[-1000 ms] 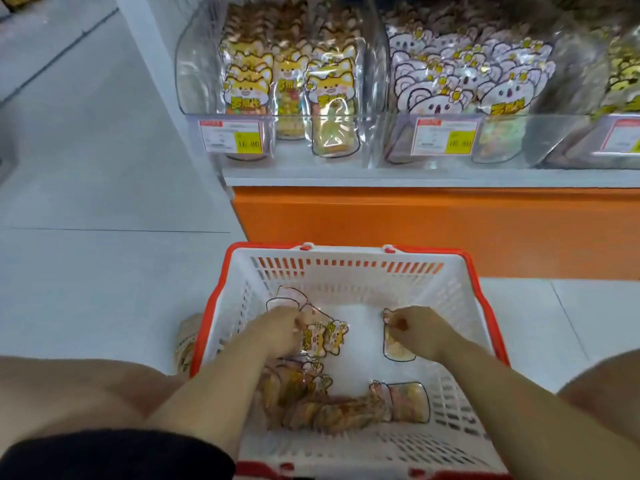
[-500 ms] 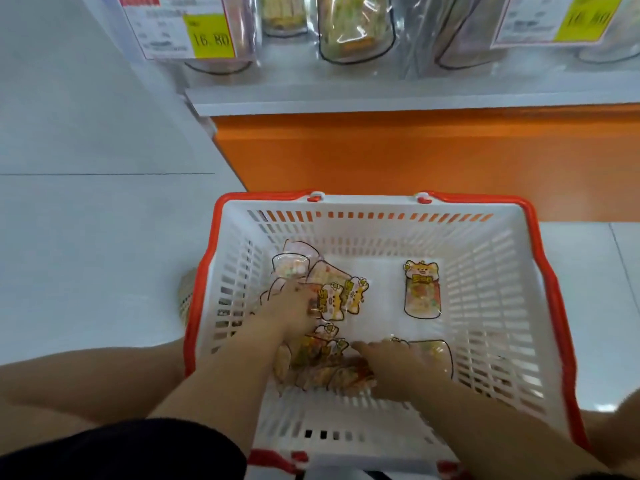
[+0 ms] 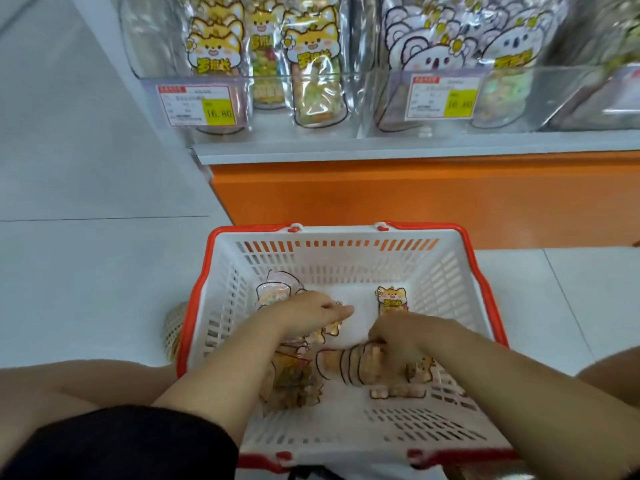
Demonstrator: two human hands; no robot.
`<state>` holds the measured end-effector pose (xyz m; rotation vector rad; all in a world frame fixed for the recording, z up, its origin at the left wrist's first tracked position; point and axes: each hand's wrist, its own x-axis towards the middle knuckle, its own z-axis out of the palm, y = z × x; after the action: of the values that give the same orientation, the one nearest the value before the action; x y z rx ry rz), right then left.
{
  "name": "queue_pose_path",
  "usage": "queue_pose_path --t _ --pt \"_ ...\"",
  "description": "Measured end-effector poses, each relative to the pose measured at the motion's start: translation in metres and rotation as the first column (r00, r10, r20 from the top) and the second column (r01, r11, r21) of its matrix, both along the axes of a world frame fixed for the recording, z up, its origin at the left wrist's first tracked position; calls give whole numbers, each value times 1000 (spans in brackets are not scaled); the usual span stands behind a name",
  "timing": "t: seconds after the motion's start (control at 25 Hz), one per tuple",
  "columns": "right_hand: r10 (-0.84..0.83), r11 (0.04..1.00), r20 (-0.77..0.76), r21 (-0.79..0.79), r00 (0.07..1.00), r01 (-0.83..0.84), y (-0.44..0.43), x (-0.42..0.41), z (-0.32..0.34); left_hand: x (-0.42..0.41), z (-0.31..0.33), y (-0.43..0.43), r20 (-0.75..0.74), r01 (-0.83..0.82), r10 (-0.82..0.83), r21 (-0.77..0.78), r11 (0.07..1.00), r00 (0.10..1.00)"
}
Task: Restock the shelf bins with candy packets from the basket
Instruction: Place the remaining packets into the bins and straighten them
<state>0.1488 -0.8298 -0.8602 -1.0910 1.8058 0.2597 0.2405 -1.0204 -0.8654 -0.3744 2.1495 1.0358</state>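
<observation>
1. Half a second ago the right hand [image 3: 398,341] pressed flat on the near packets. It now grips a fanned bunch [image 3: 349,367], and the view has tipped up so the bins show again.
2. Right hand: the fingers are curled round one end of the bunch, which sticks out toward 9 o'clock with its outlined edges side by side.
3. Left hand [image 3: 311,317]: the fingers are fairly straight, point to 3 o'clock and lie on packets at left-centre. Whether the thumb pinches one underneath cannot be told.
4. One fox packet [image 3: 391,299] lies flat just at 12 o'clock of the right hand. Its long axis runs 12 to 6, with the head end away.
5. A heap [image 3: 298,379] sits at 6 o'clock of the left hand, beside that forearm.
6. All of this lies in the basket [image 3: 485,292], which stands on the floor [image 3: 86,271].
7. Up on the shelf, the fox bin [image 3: 152,43] is at 11 o'clock from the hands and the koala bin [image 3: 502,69] at 1 o'clock.
8. The bunch looks fox-printed, so it likely belongs at 11 o'clock, on the left hand's side. The right hand would have to cross over and turn the packets upright, as the stocked ones stand.
</observation>
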Motion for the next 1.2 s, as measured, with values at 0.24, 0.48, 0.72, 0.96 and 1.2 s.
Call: queue_pose_path --t 0.24,0.48,0.72,0.96,1.2 --pt "-31 966 -206 -256 978 -24 9 -30 148 -19 137 18 -135 242 -252 -80 967 958" --pt "-181 829 -302 -558 936 -20 23 -25 223 8 179 24 -431 150 -188 -120 981 883" --pt "-536 624 -301 -771 788 130 24 -25 215 23 177 17 -377 -193 269 227 954 886" --pt "-611 478 -18 -805 791 351 16 -39 201 13 175 18 -312 -250 410 444 860 857" --pt "-608 352 162 -822 778 447 -10 -27 194 14 171 15 -62 -410 656 736 539 752"
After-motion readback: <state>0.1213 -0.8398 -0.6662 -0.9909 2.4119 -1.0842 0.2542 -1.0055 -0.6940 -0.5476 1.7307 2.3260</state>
